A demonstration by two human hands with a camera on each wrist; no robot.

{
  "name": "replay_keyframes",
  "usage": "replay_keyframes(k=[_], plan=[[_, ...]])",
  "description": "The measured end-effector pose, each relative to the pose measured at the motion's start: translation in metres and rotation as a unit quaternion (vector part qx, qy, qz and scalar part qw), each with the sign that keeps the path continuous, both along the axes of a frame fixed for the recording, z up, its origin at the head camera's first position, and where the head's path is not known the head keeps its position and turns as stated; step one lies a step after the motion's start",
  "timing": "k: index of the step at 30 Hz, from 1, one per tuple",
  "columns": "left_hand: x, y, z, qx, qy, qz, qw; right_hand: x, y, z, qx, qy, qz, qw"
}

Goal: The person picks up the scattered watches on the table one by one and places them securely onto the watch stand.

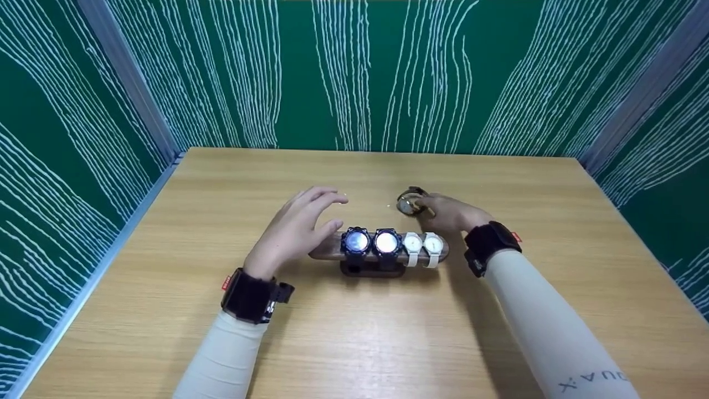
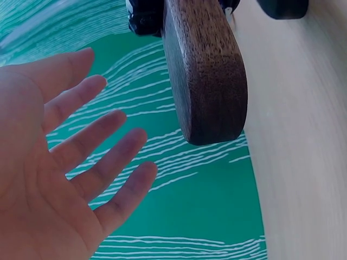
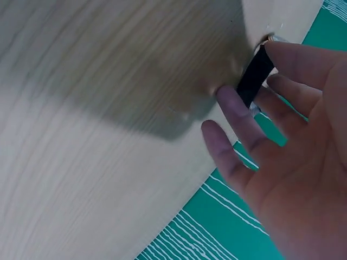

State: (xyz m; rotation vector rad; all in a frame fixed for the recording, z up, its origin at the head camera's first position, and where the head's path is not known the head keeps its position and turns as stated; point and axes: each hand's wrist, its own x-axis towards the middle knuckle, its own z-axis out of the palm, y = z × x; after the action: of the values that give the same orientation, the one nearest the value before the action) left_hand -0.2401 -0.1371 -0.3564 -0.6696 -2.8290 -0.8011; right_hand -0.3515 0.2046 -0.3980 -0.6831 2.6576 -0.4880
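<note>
A dark wooden watch stand [image 1: 328, 249] bears two black watches [image 1: 386, 242] with bright faces and two white-strapped watches [image 1: 433, 244] at its right end. My left hand [image 1: 299, 224] hovers by the bare left end of the stand. In the left wrist view its fingers are spread, apart from the wooden bar [image 2: 211, 81]. Behind the stand, my right hand [image 1: 451, 214] pinches a dark-strapped wristwatch [image 1: 406, 206] with a round face. The right wrist view shows the black strap [image 3: 255, 78] between thumb and fingers; most of the watch is hidden there.
The stand is on a light wooden table [image 1: 354, 332]. Green panels [image 1: 299, 72] with white wavy lines rise behind and at both sides. Dark bands [image 1: 493, 244] with devices are strapped round both wrists.
</note>
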Motion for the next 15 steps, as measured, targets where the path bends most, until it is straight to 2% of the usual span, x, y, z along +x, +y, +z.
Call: replay_keyframes(k=[8, 15], plan=[[0.0, 0.0005, 0.0008, 0.001, 0.001, -0.003, 1.0, 0.0051, 0.002, -0.0014, 0.013, 0.039, 0.004, 0.9991], [0.0006, -0.002, -0.0001, -0.006, -0.001, 0.003, 1.0, 0.0096, 0.0037, 0.0002, 0.03, 0.098, 0.047, 0.9937]])
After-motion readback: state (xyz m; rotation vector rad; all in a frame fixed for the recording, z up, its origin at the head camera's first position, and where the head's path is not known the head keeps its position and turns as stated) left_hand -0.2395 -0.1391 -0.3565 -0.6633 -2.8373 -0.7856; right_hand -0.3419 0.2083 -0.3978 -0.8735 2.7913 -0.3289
